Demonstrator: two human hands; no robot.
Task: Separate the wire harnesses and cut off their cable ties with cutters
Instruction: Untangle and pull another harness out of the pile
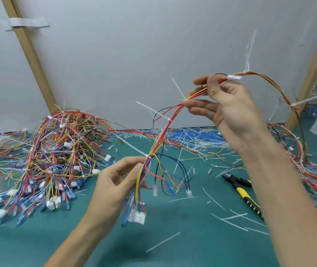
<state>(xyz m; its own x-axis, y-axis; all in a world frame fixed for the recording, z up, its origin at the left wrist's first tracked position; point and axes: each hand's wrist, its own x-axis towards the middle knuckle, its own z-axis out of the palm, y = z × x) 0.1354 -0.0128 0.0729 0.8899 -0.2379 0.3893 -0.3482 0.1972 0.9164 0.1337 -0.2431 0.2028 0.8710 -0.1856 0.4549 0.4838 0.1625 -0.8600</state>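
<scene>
Each grip is closed on one wire harness (165, 130): left hand (115, 182) low, right hand (230, 106) high at 1 o'clock. Its cable ties (147, 155) are not cut yet. The cutters (243, 191) lie at 4 o'clock; a harness pile (57, 151) waits at 9 o'clock

1. My left hand (119, 182) sits low and central, fingers curled, thumb and forefinger pinching the harness (165, 128).
2. My left forearm (80, 234) comes up from the bottom edge, slanting right toward the wrist.
3. My right hand (229, 105) is raised higher and to the right, palm toward me, thumb upright and pressed against the forefinger, pinching the same harness.
4. Its other fingers reach leftward, loosely spread and slightly bent.
5. My right forearm (281, 189) rises bare from the lower right corner.
6. The hands are well apart, right above left.
</scene>
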